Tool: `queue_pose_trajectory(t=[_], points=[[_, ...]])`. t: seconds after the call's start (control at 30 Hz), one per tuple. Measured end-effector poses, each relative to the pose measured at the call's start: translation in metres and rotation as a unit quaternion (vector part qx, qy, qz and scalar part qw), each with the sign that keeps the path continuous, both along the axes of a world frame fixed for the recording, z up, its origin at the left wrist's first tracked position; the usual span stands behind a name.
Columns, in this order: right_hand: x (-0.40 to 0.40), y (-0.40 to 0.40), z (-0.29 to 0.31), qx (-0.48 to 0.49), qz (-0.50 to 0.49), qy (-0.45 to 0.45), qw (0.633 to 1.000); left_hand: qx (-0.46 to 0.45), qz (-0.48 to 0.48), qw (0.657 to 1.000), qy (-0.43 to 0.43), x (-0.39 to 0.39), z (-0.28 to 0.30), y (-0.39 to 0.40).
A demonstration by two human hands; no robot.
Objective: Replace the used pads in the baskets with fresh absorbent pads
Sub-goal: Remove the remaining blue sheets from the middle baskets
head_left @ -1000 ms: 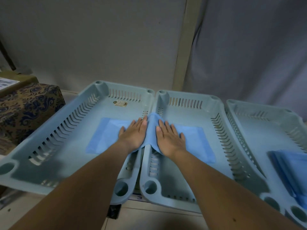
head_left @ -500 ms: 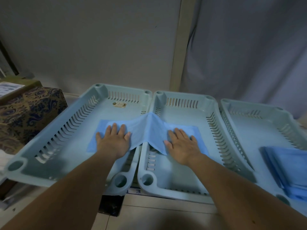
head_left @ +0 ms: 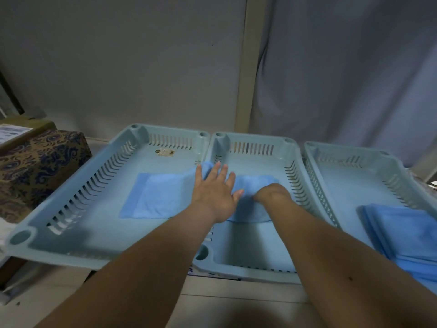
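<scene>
Blue pad (head_left: 160,197) drapes across 2 baskets (head_left: 71,202) under both hands (head_left: 216,192).

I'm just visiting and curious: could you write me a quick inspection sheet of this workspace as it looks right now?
Surface: pale tiled floor or ledge under the baskets.
Job's things: three light-blue slotted baskets side by side: left basket, middle basket, right basket. One blue pad drapes over the wall between left and middle. Stack of blue pads in the right basket.
Clutter: patterned box at left, with printed paper behind it.
Hands: left hand flat on the pad, fingers spread; right hand on the pad, fingers hidden.
Cables: nothing seen.
Surroundings: grey wall, grey curtain.
</scene>
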State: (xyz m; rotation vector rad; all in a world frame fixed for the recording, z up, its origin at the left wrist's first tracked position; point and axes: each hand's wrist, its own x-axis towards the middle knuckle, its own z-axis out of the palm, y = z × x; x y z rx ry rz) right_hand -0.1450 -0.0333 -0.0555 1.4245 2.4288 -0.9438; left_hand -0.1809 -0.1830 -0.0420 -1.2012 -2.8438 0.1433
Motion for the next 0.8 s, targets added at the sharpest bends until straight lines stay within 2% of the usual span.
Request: queue_pose_trajectory(t=[0.07, 0.13, 0.4, 0.5, 0.63, 0.8], points=[[-0.001, -0.003, 0.007, -0.023, 0.000, 0.001, 1.000, -0.040, -0.007, 0.999, 0.031, 0.002, -0.005, -0.004], [0.004, -0.007, 0.022, -0.086, -0.037, 0.055, 0.994, -0.059, -0.010, 0.997, 0.045, 0.003, -0.006, -0.007], [0.018, 0.003, 0.031, -0.222, -0.131, 0.170, 0.951, -0.096, 0.009, 0.994, 0.052, 0.006, -0.004, -0.009], [0.019, 0.008, 0.028, -0.199, -0.136, 0.223, 0.944, -0.097, 0.016, 0.993, 0.062, 0.006, -0.003, -0.009], [0.024, 0.016, 0.040, -0.121, -0.136, 0.264, 0.947, -0.089, 0.031, 0.993, 0.070, 0.007, 0.000, -0.010], [0.028, 0.025, 0.049, -0.044, -0.118, 0.283, 0.951, -0.055, 0.048, 0.994, 0.077, 0.008, 0.000, -0.009]])
